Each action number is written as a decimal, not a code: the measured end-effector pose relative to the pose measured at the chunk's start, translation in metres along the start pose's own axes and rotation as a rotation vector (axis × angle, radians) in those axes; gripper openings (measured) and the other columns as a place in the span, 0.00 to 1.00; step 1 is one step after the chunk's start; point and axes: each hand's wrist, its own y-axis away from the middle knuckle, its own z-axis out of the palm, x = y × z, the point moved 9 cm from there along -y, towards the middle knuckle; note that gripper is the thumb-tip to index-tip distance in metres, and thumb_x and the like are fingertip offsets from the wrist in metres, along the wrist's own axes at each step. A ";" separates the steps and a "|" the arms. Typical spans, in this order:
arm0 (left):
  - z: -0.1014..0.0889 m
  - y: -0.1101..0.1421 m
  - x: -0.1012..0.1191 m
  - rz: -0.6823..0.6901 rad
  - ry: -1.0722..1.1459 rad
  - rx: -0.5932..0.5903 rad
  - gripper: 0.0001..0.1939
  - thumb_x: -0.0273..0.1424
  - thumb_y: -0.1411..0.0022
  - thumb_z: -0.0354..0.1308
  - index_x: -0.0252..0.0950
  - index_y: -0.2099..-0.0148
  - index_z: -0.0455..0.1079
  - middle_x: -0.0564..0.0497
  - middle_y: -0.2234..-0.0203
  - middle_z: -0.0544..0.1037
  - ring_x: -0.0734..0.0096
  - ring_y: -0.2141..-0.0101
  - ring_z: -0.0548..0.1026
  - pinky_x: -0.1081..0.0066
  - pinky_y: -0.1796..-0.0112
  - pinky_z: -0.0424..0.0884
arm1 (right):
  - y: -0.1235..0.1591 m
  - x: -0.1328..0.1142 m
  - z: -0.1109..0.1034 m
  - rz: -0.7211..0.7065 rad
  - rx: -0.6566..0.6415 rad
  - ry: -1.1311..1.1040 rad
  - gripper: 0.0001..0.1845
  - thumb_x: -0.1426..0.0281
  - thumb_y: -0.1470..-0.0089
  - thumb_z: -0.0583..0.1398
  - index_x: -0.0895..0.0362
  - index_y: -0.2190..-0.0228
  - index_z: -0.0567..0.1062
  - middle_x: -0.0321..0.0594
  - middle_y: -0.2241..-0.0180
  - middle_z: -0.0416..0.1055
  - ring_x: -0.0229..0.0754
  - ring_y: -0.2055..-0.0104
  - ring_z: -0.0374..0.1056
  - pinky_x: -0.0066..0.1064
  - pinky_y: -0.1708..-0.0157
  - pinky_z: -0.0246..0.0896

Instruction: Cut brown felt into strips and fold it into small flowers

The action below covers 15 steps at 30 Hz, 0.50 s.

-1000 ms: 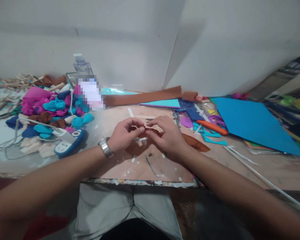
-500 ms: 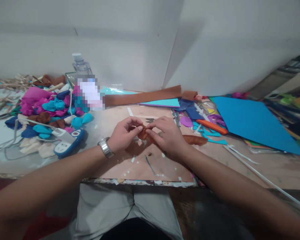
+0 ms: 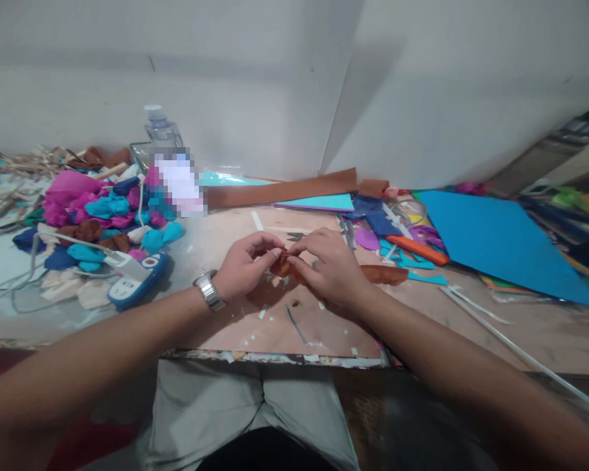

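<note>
Pale walls back a littered table; hands pinch brown material.

Flat scraps leave hands room nearside; a power strip blocks left

there are two hands, one left hand and one right hand, with one brown piece in their fingers. one metal watch, one clear bottle, one power strip, one white plug, one orange cutter, one big blue sheet, one long brown strip and one purple oval count singly. the colored bundles overlap too much to count, as do the wood slivers.
</note>
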 end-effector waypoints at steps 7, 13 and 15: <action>0.001 0.001 -0.001 -0.008 -0.018 -0.017 0.10 0.35 0.34 0.65 0.34 0.56 0.77 0.46 0.62 0.82 0.69 0.64 0.80 0.69 0.59 0.76 | 0.000 0.000 0.002 0.020 -0.021 -0.005 0.04 0.69 0.36 0.63 0.53 0.65 0.78 0.39 0.64 0.80 0.48 0.58 0.71 0.43 0.53 0.58; 0.004 0.002 -0.004 -0.033 0.004 -0.041 0.12 0.38 0.35 0.65 0.34 0.56 0.76 0.45 0.63 0.83 0.69 0.66 0.80 0.69 0.62 0.77 | 0.000 0.004 0.005 0.061 -0.054 -0.010 0.03 0.71 0.38 0.64 0.53 0.66 0.78 0.38 0.66 0.79 0.49 0.57 0.70 0.43 0.52 0.57; 0.005 0.002 -0.004 -0.039 0.012 -0.046 0.12 0.38 0.35 0.65 0.34 0.56 0.75 0.46 0.63 0.83 0.68 0.66 0.81 0.68 0.61 0.77 | 0.000 0.005 0.005 0.066 -0.054 -0.011 0.02 0.71 0.39 0.64 0.53 0.66 0.78 0.38 0.65 0.79 0.49 0.57 0.70 0.43 0.51 0.57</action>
